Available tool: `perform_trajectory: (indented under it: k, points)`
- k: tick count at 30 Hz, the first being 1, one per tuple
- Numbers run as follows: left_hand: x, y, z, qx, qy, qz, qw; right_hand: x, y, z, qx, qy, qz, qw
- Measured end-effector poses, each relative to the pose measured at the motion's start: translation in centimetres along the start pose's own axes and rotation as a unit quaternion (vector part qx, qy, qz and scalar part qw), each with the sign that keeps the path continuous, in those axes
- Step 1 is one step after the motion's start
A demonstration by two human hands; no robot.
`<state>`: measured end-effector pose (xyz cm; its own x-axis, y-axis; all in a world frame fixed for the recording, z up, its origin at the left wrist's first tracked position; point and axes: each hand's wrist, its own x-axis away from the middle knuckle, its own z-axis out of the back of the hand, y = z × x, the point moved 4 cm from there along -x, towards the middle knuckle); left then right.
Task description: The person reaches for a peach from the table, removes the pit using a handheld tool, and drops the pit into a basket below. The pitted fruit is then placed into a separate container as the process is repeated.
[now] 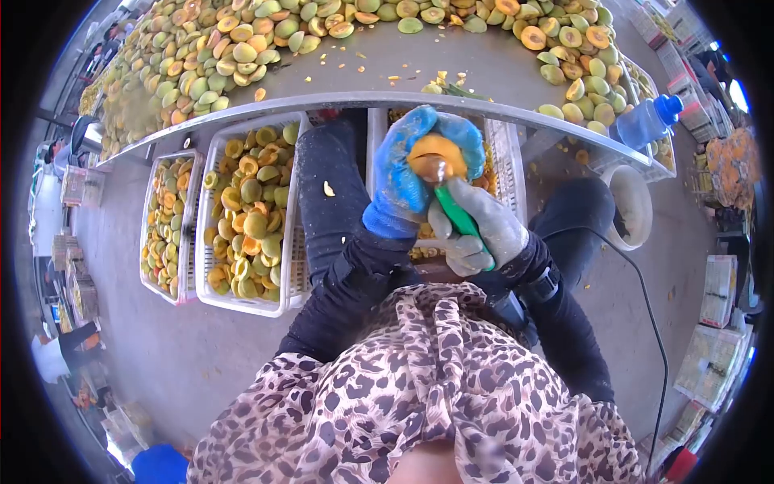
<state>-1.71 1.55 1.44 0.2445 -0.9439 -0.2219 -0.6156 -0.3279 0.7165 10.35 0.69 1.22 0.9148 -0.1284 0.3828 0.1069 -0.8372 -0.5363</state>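
My left hand [409, 173], in a wet blue glove, is wrapped round a yellow-orange peach half [436, 153] with its cut side towards me. In a grey glove, my right hand [481, 224] grips a green-handled pitting spoon [461, 211]. The spoon's shiny metal end is against the lower part of the fruit, and exactly how deep it sits cannot be seen. Both hands are close together over my lap, just in front of the table edge. Under them stands a white crate [508, 173] with orange pieces in it, partly hidden by my hands.
A metal table [347, 68] bears heaps of halved peaches [218, 56]. Two white crates of halves [284, 242] stand on the floor at left. At right are a blue-capped bottle [641, 121], a white bucket [634, 206] and a black cable [651, 298].
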Motion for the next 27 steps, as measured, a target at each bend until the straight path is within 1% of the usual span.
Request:
perform_trajectory:
  k: [2, 4, 5, 6, 7, 8, 9, 10, 11, 12, 13, 14, 15, 16, 17, 18, 19, 20, 22, 23, 24, 25, 26, 27]
  points:
    - [0.1, -0.9, 0.5, 0.097, 0.080, 0.045, 0.991, -0.1, 0.4, 0.4, -0.014, -0.011, 0.008, 1.000]
    - [0.1, -1.2, 0.3, 0.091, 0.090, 0.054, 0.990, 0.0, 0.5, 1.0, -0.070, -0.041, -0.043, 0.996]
    - [0.2, -1.3, 0.1, 0.098, 0.093, 0.053, 0.989, -0.2, 0.7, 1.5, -0.092, -0.074, -0.051, 0.992]
    - [0.2, -1.3, -0.1, 0.105, 0.096, 0.050, 0.988, -0.3, 1.1, 2.0, -0.093, -0.072, -0.053, 0.992]
    - [0.2, -1.3, -0.3, 0.129, 0.137, 0.046, 0.981, -0.3, 1.2, 2.1, -0.127, -0.108, -0.031, 0.986]
    - [-0.1, -1.2, 0.4, 0.130, 0.138, 0.044, 0.981, -0.3, 1.1, 1.9, -0.160, -0.144, -0.011, 0.976]
    - [-0.5, -1.3, 2.3, 0.195, 0.172, 0.057, 0.964, 0.5, 1.0, 0.9, -0.208, -0.244, 0.029, 0.947]
    - [-0.8, -1.4, 4.5, 0.259, 0.207, 0.068, 0.941, 1.8, 0.6, 0.4, -0.175, -0.192, 0.051, 0.964]
    - [-0.8, -1.0, 7.5, 0.227, 0.204, 0.040, 0.952, 2.2, -0.5, 0.4, -0.076, -0.060, 0.089, 0.991]
    - [-0.3, -0.2, 8.3, 0.202, 0.244, 0.030, 0.948, 2.5, -1.5, 1.0, 0.025, 0.072, 0.129, 0.989]
    - [-0.3, -0.1, 8.3, 0.180, 0.243, 0.043, 0.952, 1.4, -2.4, 4.1, 0.218, 0.229, 0.113, 0.942]
    - [-0.2, -0.4, 8.1, 0.158, 0.242, 0.059, 0.956, 0.1, -2.9, 7.1, 0.546, 0.354, 0.205, 0.732]
    - [0.1, -1.1, 7.8, 0.167, 0.278, 0.067, 0.943, 0.1, -3.4, 6.7, 0.654, 0.395, 0.251, 0.594]
    - [0.6, -1.6, 7.5, 0.178, 0.314, 0.073, 0.930, 0.0, -4.0, 5.8, 0.742, 0.422, 0.287, 0.434]
    - [1.3, -1.5, 7.1, 0.160, 0.300, 0.063, 0.938, -0.4, -4.5, 5.0, 0.745, 0.421, 0.285, 0.433]
    - [2.5, -2.1, 6.9, 0.161, 0.305, 0.067, 0.936, -0.7, -4.6, 3.4, 0.741, 0.388, 0.322, 0.444]
    - [3.0, -2.4, 6.4, 0.190, 0.223, 0.006, 0.956, -1.0, -4.6, 2.3, 0.734, 0.357, 0.361, 0.451]
    - [3.0, -2.4, 6.0, 0.218, 0.134, -0.059, 0.965, -1.4, -4.8, 2.0, 0.734, 0.359, 0.363, 0.448]
    - [3.2, -2.4, 5.8, 0.234, 0.111, -0.057, 0.964, -2.3, -4.5, 1.9, 0.798, 0.329, 0.310, 0.398]
    - [3.3, -1.7, 5.5, -0.028, 0.139, -0.070, 0.987, -2.5, -4.4, 2.0, 0.807, 0.325, 0.318, 0.376]
    - [3.4, -1.0, 5.1, -0.287, 0.157, -0.081, 0.941, -2.7, -4.0, 2.2, 0.809, 0.330, 0.317, 0.370]
    - [3.8, -1.6, 5.5, -0.319, 0.123, -0.123, 0.932, -2.9, -3.7, 2.2, 0.821, 0.345, 0.312, 0.330]
    - [3.9, -1.1, 4.5, -0.038, 0.145, -0.018, 0.989, -2.8, -3.5, 2.3, 0.832, 0.364, 0.305, 0.286]
    - [3.5, -0.9, 4.7, -0.164, 0.128, -0.076, 0.975, -3.1, -3.1, 2.3, 0.843, 0.384, 0.268, 0.263]
